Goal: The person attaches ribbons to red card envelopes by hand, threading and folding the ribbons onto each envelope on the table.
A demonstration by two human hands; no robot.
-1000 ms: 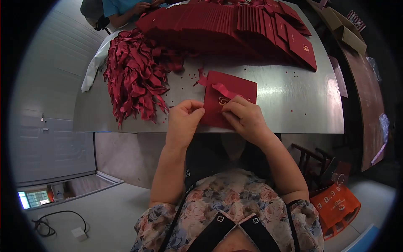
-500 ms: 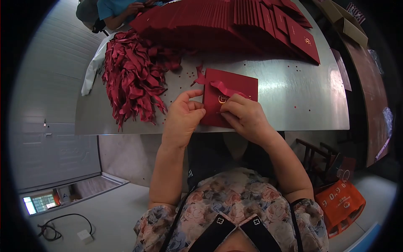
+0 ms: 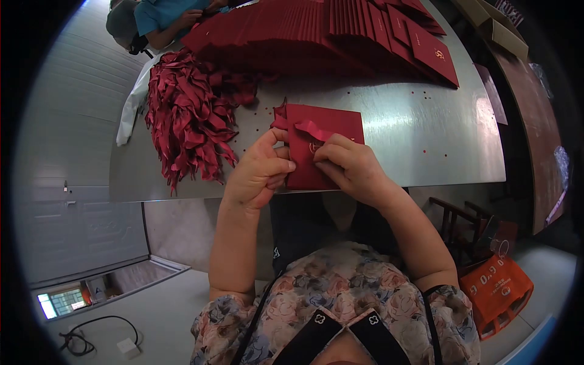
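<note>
A flat, dark red paper gift bag (image 3: 337, 118) with a gold print lies at the table's near edge, in front of me. My left hand (image 3: 258, 167) grips its left edge, thumb on the front and the other fingers partly hidden behind. A red ribbon (image 3: 311, 129) crosses the front of the bag. My right hand (image 3: 353, 164) is closed over the bag, fingertips pinched on the ribbon; the ribbon's end is hidden under the fingers. Another piece of ribbon sticks out past the bag's upper left corner.
A heap of red ribbons (image 3: 188, 115) lies on the metal table (image 3: 468, 140) at left. Rows of red bags (image 3: 274, 48) lean across the back. Another person (image 3: 158, 24) sits at the far left. An orange bag (image 3: 499, 292) stands on the floor at right.
The bag and both hands have shifted slightly left in view. My left fingers have curled in more at the bag's edge. The right hand keeps its pinch.
</note>
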